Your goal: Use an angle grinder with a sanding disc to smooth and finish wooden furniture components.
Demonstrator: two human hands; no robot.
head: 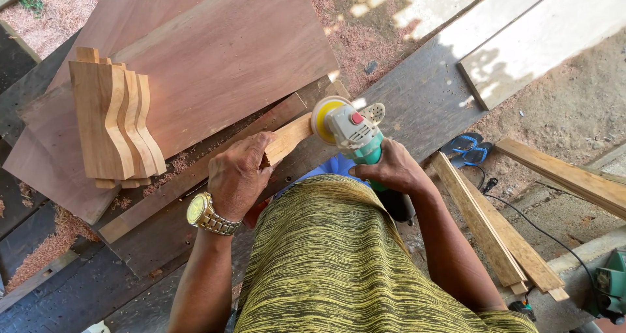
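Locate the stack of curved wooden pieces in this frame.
In the head view, the stack of curved wooden pieces lies at the left on a large reddish board, to the left of the left hand and clear of the sander.

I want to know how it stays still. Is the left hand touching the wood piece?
Touching. The head view shows the left hand with its fingers pressed flat on the wood piece.

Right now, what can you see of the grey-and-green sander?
The handheld power sander has a pale grey head with a red button, a green body and a yellow round pad. It lies tilted, pad against the end of a light curved wood piece. The right hand grips its body; the left hand holds the wood.
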